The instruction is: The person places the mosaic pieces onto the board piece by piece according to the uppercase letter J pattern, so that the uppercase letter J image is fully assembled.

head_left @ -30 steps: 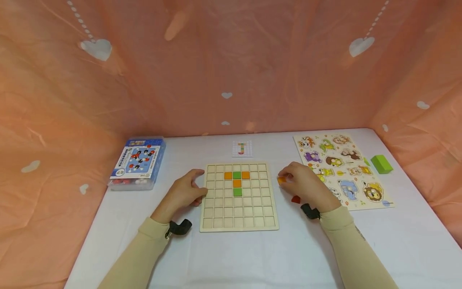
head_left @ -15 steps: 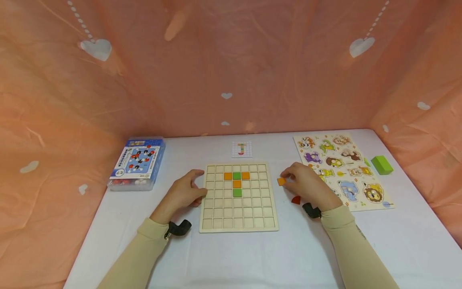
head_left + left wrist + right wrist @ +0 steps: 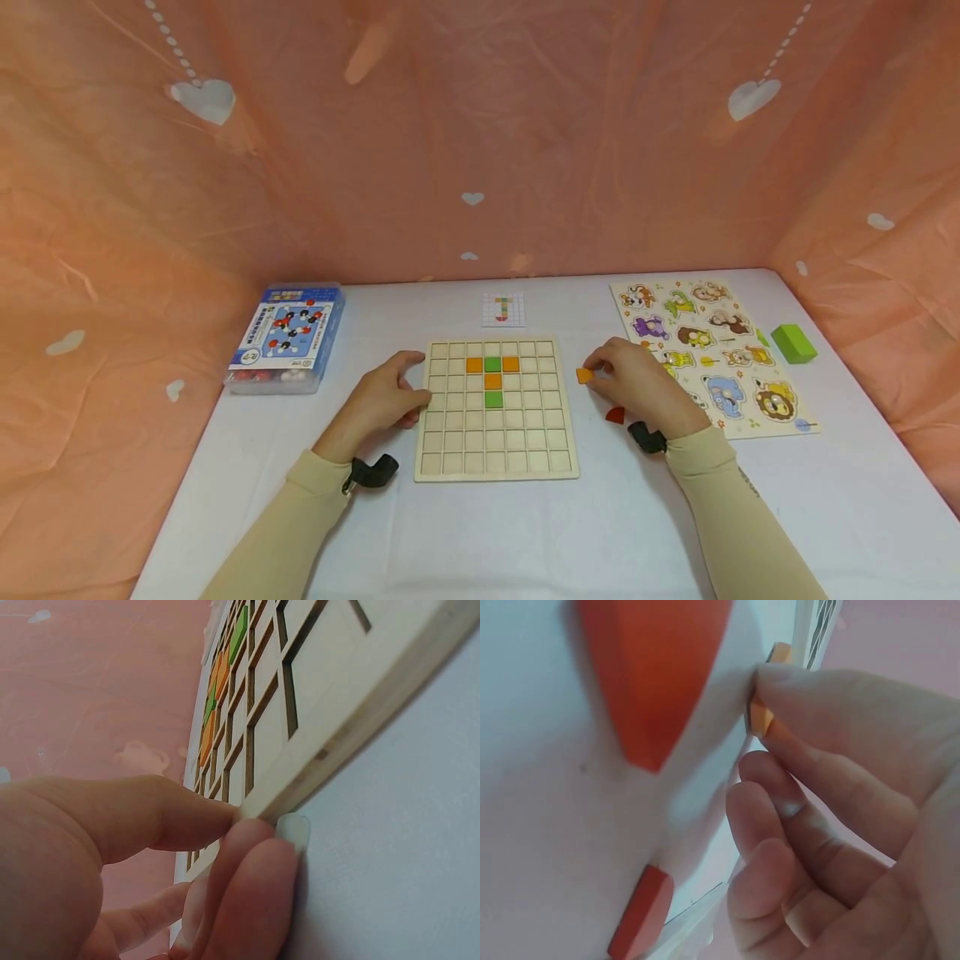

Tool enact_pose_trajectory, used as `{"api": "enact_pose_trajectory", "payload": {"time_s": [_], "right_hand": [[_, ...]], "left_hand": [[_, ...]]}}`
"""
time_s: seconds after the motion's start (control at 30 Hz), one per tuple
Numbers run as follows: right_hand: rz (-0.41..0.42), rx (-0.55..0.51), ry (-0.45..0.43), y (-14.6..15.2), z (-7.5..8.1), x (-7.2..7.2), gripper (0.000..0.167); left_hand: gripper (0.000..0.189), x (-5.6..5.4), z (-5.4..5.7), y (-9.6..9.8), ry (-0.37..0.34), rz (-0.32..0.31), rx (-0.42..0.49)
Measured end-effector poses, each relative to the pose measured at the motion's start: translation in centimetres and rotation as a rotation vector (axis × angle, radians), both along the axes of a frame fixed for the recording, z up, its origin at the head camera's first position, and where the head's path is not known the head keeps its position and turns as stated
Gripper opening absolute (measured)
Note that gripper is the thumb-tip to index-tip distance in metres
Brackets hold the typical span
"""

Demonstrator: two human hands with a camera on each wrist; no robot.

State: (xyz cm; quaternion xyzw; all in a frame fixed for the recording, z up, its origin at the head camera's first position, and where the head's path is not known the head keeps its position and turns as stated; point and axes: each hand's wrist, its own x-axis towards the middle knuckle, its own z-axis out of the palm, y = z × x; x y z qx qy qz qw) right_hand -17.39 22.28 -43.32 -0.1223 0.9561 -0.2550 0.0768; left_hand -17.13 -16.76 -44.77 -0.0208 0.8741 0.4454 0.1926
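Note:
A wooden grid board (image 3: 453,442) lies flat in the head view, with three orange tiles (image 3: 474,365) and two green tiles (image 3: 493,399) set in its cells in a T shape. At its left edge, my left hand (image 3: 384,396) grips the rim between thumb and curled fingers, as the left wrist view shows close up. To the right of the board, my right hand (image 3: 630,383) pinches an orange tile (image 3: 760,716) between thumb and forefinger, close over the white table. Beneath that hand lies a red quarter-round piece (image 3: 615,414); a second red piece (image 3: 641,913) shows in the right wrist view.
Behind the board lies a small pattern card (image 3: 504,309). An animal puzzle board (image 3: 712,358) is at the right, partly behind my right hand, with a green block (image 3: 793,342) past it. A boxed molecule set (image 3: 285,340) stands at the left.
My right hand has shifted slightly, so more of the orange tile and the red piece shows beside it. The left hand and the board stay where they were.

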Motion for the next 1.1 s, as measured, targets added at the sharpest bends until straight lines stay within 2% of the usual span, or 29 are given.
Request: {"api": "enact_pose_trajectory", "payload": {"time_s": [0.3,0.57,0.77,1.1], "right_hand": [[0.01,0.001,0.036,-0.6,0.4,0.2,0.018],[0.05,0.002,0.071,-2.7,0.7,0.9,0.019],[0.131,0.004,0.113,-5.6,0.4,1.9,0.018],[0.288,0.045,0.176,-10.4,0.9,3.2,0.018]], "left_hand": [[0.073,0.1,-0.1,0.0,0.004,0.004,0.006],[0.073,0.1,0.1,0.0,0.002,0.009,-0.001],[0.072,0.1,0.0,0.0,-0.001,0.007,0.001],[0.073,0.0,-0.2,0.1,0.003,0.007,-0.006]]}}
